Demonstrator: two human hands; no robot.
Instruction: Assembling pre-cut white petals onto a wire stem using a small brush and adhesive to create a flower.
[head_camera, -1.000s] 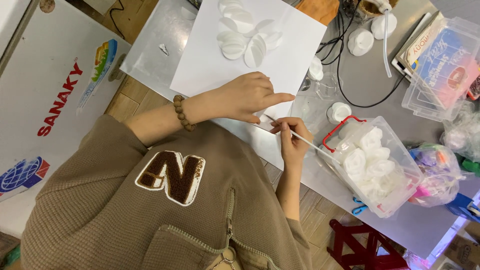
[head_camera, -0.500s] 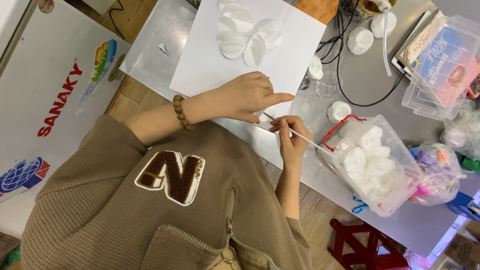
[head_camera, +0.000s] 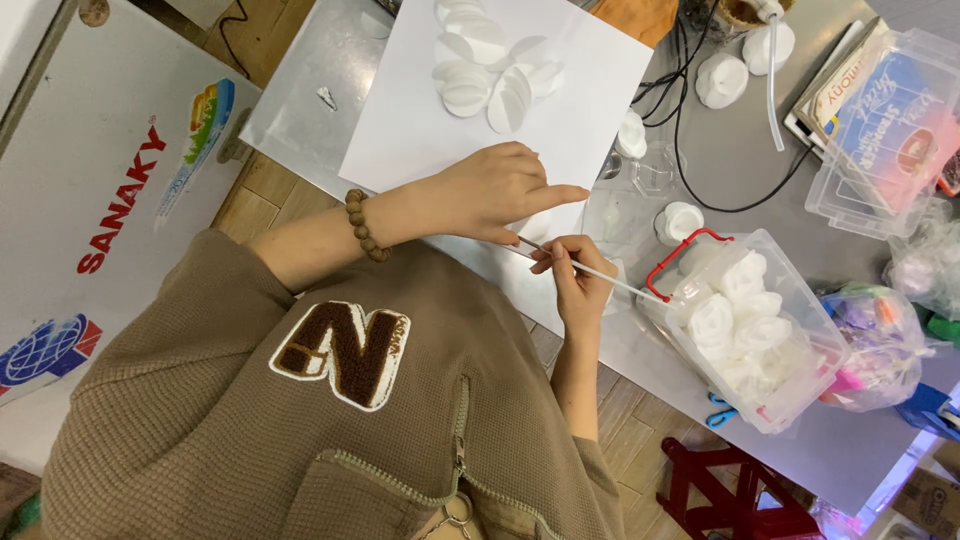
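On paper (head_camera: 420, 130): L grip (head_camera: 495, 190) flat; R grip (head_camera: 570, 275) pinching stick (head_camera: 610, 278).

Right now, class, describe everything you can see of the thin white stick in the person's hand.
The thin white stick is slender, straight and pale, perhaps plastic or paper. It lies at a shallow slant: its upper-left tip sits under the left hand near the edge of the white paper sheet, and its far end reaches the clear plastic box with red handles. The right hand pinches it between the fingers like a pen. Whether the tip carries glue or paint cannot be told.
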